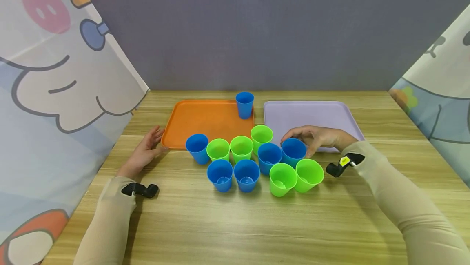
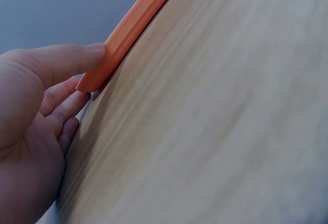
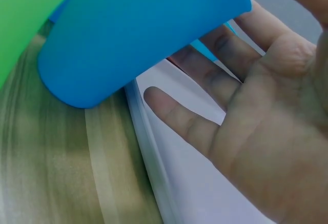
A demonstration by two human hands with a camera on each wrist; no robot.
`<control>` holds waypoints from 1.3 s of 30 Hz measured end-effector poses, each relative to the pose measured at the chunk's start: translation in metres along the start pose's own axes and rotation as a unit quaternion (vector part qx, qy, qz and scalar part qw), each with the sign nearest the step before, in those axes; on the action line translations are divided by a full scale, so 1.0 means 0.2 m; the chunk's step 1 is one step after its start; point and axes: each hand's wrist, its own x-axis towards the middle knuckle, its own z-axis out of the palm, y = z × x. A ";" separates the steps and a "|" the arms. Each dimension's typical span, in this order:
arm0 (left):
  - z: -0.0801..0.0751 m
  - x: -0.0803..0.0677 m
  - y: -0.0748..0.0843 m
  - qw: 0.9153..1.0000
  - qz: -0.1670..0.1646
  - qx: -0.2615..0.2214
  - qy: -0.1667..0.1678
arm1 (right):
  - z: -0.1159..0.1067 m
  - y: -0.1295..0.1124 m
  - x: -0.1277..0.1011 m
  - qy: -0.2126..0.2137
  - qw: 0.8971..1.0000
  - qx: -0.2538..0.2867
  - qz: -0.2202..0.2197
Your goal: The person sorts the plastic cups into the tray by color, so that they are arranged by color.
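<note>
In the head view my right hand [image 1: 321, 136] is around a blue cup [image 1: 293, 153], with the thumb at its right side and fingers reaching behind it. The right wrist view shows this blue cup [image 3: 138, 34] in front of my right hand [image 3: 271, 90], its little finger standing apart from the cup. My left hand [image 1: 145, 150] rests at the near left corner of the orange tray [image 1: 202, 120]. In the left wrist view the thumb of my left hand [image 2: 36, 111] lies on the tray's orange rim [image 2: 130, 26], other fingers beside the corner.
Several blue and green cups stand close together, among them a green cup [image 1: 309, 175] and a blue cup [image 1: 197, 148]. Another blue cup [image 1: 244, 105] stands on the orange tray's right side. A lilac tray [image 1: 312, 114] lies behind my right hand. A grey wall [image 1: 257, 32] rises behind.
</note>
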 end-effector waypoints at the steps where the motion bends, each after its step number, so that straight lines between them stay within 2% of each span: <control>1: 0.00 0.00 0.00 1.000 0.000 -0.001 -0.001 | 0.00 0.00 0.00 -0.001 1.000 -0.001 -0.003; 13: 0.00 0.00 0.01 1.000 0.002 -0.011 0.002 | 0.00 -0.02 -0.02 0.023 0.999 -0.022 -0.002; 18: 0.00 0.00 0.01 1.000 0.002 -0.012 0.000 | -0.02 -0.05 -0.03 0.021 1.000 -0.020 -0.012; 24: 0.00 -0.01 0.02 1.000 0.000 -0.009 0.001 | -0.04 -0.11 -0.03 0.021 0.999 -0.020 -0.020; 30: 0.00 -0.01 0.01 1.000 0.001 -0.009 0.001 | -0.05 -0.19 -0.03 0.031 0.998 -0.052 -0.035; 39: 0.00 0.00 0.01 1.000 0.003 -0.009 0.001 | -0.08 -0.30 0.00 0.016 0.993 -0.092 -0.072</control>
